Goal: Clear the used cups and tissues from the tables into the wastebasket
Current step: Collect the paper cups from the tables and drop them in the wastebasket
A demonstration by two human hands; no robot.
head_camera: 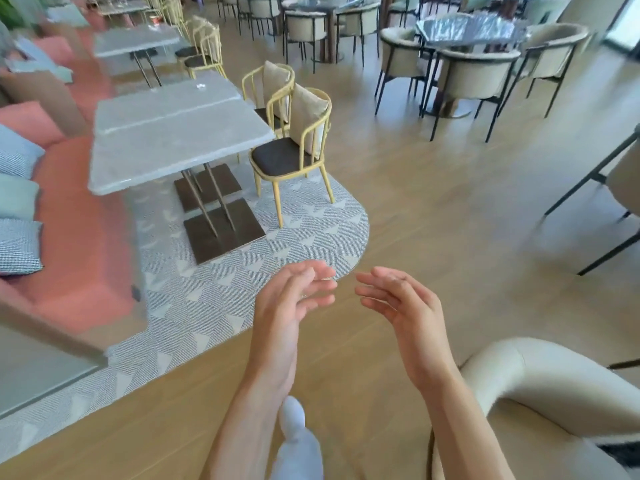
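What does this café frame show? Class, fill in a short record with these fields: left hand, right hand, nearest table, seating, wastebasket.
left hand: left hand open, holding nothing
right hand: right hand open, holding nothing
nearest table: grey table, one small clear item at far end, too small to identify
seating: yellow chairs beside it, pink bench opposite
wastebasket: not visible

Head-height view, forward and down

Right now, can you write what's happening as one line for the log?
left hand: open, empty | right hand: open, empty | grey table: small clear item at far edge | wastebasket: not seen
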